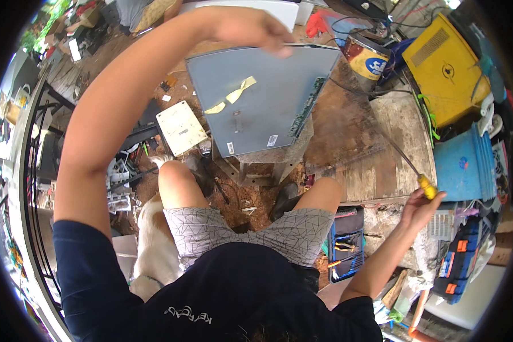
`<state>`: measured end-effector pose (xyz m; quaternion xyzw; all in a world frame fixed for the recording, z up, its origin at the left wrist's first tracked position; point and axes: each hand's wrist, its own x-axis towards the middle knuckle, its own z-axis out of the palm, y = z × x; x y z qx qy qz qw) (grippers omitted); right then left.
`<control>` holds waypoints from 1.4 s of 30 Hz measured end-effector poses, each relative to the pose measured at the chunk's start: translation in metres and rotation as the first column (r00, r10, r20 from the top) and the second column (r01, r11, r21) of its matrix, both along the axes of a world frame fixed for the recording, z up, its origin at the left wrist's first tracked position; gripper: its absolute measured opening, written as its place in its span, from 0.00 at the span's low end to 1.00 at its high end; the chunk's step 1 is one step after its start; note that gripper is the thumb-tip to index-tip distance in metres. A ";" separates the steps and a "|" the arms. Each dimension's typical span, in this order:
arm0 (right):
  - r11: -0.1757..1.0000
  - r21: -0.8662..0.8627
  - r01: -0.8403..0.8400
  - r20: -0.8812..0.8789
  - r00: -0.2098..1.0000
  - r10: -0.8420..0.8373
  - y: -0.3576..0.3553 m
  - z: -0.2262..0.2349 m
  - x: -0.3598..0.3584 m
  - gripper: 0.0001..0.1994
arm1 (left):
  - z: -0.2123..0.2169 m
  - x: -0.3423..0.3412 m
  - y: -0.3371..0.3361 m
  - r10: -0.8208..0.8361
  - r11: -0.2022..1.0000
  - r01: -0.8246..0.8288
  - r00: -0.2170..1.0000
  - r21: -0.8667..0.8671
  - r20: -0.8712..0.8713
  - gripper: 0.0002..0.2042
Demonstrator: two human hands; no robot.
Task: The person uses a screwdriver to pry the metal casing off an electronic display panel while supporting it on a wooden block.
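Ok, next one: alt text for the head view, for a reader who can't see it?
Seen from above, a seated person steadies a grey flat panel on a small stand with the left hand at its far edge. The right hand holds a yellow-handled screwdriver out to the side. A paint can, yellow case and blue bucket crowd the cluttered workbench.

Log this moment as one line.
left hand: steadies grey panel top edge | right hand: grips yellow-handled screwdriver | panel upright on stand
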<state>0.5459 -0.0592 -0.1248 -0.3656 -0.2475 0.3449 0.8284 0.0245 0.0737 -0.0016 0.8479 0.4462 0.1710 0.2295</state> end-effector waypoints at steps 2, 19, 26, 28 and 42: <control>0.985 0.022 -0.171 -0.176 0.969 0.172 -0.026 -0.040 0.005 0.24 | 0.007 -0.020 -0.017 -0.041 0.997 0.032 0.990 -0.066 -0.139 0.25; 0.797 -0.447 -0.406 0.657 0.457 0.600 -0.100 0.030 -0.155 0.26 | -0.029 -0.003 -0.079 0.431 0.877 -0.437 0.899 0.201 0.077 0.16; 0.901 -0.373 -0.222 0.900 0.148 0.409 -0.095 0.044 -0.149 0.22 | -0.032 0.015 -0.088 0.459 0.853 -0.473 0.881 0.219 0.115 0.17; 0.868 -0.457 -0.196 0.832 0.251 0.495 -0.096 0.049 -0.144 0.22 | -0.030 0.019 -0.089 0.463 0.853 -0.474 0.881 0.220 0.100 0.17; 0.887 -0.418 -0.196 0.828 0.319 0.460 -0.081 0.059 -0.143 0.20 | -0.038 0.014 -0.086 0.461 0.825 -0.461 0.883 0.327 0.084 0.14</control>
